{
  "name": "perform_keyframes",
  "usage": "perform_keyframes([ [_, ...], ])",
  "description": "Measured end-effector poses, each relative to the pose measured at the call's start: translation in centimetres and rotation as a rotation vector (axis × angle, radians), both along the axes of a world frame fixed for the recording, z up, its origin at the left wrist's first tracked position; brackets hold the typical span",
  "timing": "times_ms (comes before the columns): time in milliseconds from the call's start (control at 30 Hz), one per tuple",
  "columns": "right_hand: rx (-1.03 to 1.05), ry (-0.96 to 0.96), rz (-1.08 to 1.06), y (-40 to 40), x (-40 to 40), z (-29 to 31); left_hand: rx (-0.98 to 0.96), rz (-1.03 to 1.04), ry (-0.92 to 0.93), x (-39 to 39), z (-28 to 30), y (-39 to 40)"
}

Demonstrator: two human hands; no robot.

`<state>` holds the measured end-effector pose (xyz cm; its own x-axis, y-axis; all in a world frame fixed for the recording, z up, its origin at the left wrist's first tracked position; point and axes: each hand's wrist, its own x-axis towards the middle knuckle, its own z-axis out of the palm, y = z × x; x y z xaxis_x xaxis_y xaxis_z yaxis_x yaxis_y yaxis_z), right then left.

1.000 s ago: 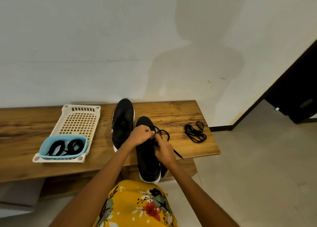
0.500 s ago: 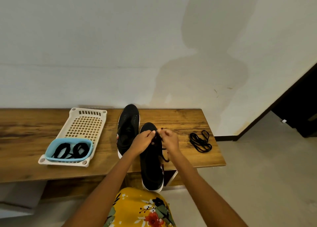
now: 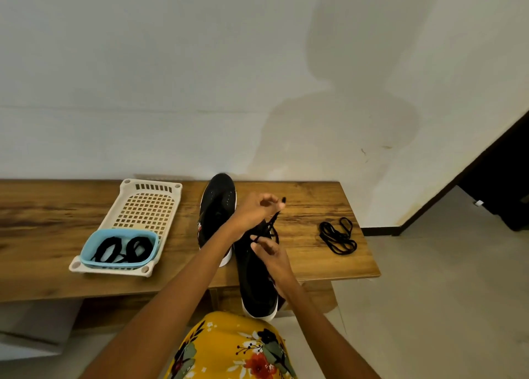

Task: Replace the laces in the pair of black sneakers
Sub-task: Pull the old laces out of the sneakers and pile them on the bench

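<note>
Lacing: both hands work 1 black lace [image 3: 271,226] on the nearer sneaker [image 3: 254,275], probably drawing it through an eyelet.
Left hand [image 3: 254,209]: raised above the shoe's front, fingers curled and pinching 1 end of the lace, whose tip pokes out past the fingertips; held high, likely to pull slack upward.
Right hand [image 3: 272,252]: lower, over the shoe's middle, thumb and fingers pinching the other strand, likely to hold it taut against the pull.
Nearer sneaker: lies lengthwise on the bench [image 3: 315,207], heel overhanging the front edge toward the person, which brings the eyelets within reach.
Second sneaker [image 3: 219,207]: just beside the 1st, on its left and farther back; whether it is laced cannot be told.
Loose lace [image 3: 337,240]: coiled on the bench, well right of the shoes, out of the way.
Blue tub [image 3: 120,248]: holds more black laces and sits in the near end of a cream plastic tray [image 3: 148,207], left of the shoes.
Surface: wood-grain bench top.
Room: pale plain wall [image 3: 171,78] behind, grey floor [image 3: 429,292], dark doorway [image 3: 503,184] at the right.
</note>
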<state>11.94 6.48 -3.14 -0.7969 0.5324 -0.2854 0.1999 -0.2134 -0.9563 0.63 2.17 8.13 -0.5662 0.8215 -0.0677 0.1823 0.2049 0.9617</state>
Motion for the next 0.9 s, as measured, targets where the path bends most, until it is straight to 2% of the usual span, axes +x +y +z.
perform_keyframes([
  [133, 0.139, -0.044, -0.078, 0.1, -0.8, 1.2, -0.064, -0.021, -0.013, -0.7, -0.8, 0.6],
  [233, 0.219, -0.015, -0.062, 0.8, -1.3, 2.7, -0.382, -0.106, 0.264, -1.2, -4.2, -1.1],
  [267, 0.258, -0.025, -0.03, 1.3, -1.4, 3.2, -0.424, -0.082, 0.302, -1.1, -5.3, -1.8],
  [367, 0.305, -0.012, 0.014, 2.4, -1.5, 4.0, -0.382, 0.043, 0.305, -0.8, -6.2, -2.6],
  [467, 0.14, 0.053, -0.074, 2.7, -1.0, 4.2, -0.364, 0.013, 0.315, -0.7, -6.4, -2.3],
  [600, -0.079, 0.14, -0.361, 3.7, -1.4, 5.5, -0.351, -0.067, 0.305, -1.2, -7.4, -2.8],
  [733, -0.116, 0.18, -0.394, 4.1, -1.9, 6.4, -0.317, -0.128, 0.415, -1.2, -8.7, -3.2],
  [900, -0.404, 0.38, -0.593, 5.5, -3.2, 9.1, -0.258, -0.121, 0.413, -1.0, -8.8, -3.6],
])
